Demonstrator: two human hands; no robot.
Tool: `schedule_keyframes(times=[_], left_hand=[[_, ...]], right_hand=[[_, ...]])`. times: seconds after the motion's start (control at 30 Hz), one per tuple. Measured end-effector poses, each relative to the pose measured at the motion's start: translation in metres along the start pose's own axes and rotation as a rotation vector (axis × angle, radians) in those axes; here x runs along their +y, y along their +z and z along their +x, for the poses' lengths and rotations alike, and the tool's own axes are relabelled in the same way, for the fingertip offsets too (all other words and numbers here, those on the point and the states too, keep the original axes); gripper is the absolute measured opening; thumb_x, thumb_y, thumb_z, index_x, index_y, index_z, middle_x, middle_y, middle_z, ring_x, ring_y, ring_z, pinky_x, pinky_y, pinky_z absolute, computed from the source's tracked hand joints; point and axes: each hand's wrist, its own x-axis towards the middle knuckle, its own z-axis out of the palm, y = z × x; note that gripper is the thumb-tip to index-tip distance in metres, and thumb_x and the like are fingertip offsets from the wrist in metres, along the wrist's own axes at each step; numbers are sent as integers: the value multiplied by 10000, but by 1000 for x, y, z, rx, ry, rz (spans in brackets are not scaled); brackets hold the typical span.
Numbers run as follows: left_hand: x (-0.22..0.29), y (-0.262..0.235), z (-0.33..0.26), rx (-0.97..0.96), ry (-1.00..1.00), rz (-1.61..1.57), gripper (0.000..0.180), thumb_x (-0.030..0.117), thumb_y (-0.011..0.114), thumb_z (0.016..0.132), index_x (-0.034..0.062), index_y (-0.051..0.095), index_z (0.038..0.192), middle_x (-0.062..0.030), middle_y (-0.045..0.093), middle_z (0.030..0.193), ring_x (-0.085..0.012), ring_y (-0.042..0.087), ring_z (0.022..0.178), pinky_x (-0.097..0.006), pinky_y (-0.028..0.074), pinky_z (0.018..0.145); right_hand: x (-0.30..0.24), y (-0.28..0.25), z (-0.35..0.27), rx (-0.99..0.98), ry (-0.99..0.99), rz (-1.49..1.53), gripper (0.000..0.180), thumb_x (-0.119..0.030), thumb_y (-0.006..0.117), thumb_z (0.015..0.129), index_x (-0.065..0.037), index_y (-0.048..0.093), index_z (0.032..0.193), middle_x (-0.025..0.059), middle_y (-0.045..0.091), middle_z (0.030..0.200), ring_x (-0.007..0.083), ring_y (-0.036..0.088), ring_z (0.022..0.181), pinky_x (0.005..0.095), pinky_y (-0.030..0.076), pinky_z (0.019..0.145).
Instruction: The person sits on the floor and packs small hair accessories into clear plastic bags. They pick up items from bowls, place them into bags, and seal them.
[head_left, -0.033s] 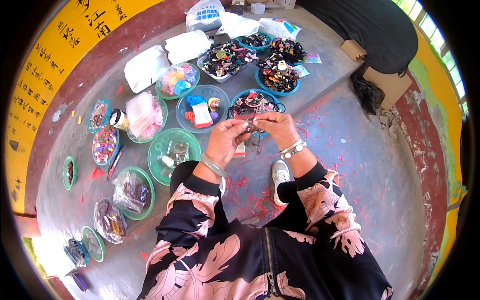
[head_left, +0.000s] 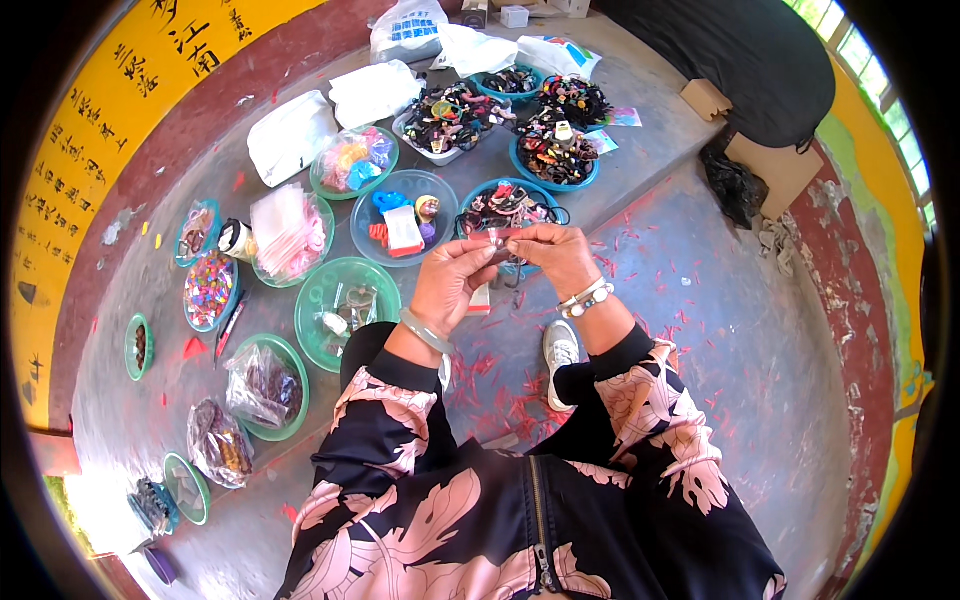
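small item pinched between both hands is mostly hidden by fingers, only a thin red strip [head_left: 497,237] shows; can't tell what it is. left hand [head_left: 448,283] & right hand [head_left: 553,256] both grip its ends, over the blue bowl [head_left: 480,203] of dark bits. white bags [head_left: 290,135] lie at the floor's far edge, yellow wall sign [head_left: 90,150] w/ black characters at left.

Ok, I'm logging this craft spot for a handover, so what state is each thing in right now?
left hand: raised, pinching the small red strip
right hand: raised, pinching the strip's other end
blue bowl: upright, holding small coloured pieces
green bowl: upright, nearly bare, a few small items
clear bag: lying in a green dish, filled
white bag: lying flat on the ledge
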Motion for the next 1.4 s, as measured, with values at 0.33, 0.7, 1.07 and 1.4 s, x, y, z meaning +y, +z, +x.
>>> schedule_keyframes(times=[0.33,0.7,1.07,1.4], left_hand=[[6,1,0,-10,-38,47,163,8,576,827,-67,600,969,-139,631,943,-177,625,854,-230,531,763],[6,-2,1,-52,-63,-48,180,52,555,855,-81,584,973,-158,615,988,-199,615,887,-261,527,790],[8,-2,-2,-65,-45,-61,196,76,536,874,-73,577,995,-162,603,1021,-205,603,925,-279,519,820],[7,-2,-4,-96,-24,-6,200,97,501,900,-62,568,1002,-146,592,1029,-201,589,952,-294,507,846]], right_hand=[[2,-2,0,-5,72,213,129,-40,683,735,46,646,823,64,635,721,115,583,622,227,470,578],[0,-5,1,-4,101,222,158,-48,684,741,60,640,847,79,642,742,128,594,633,234,485,600],[8,-7,5,-21,138,280,169,-99,651,792,45,642,881,93,648,788,148,611,665,242,493,626],[12,-11,7,-20,183,329,170,-108,620,819,44,638,895,113,648,848,183,623,757,283,512,687]])
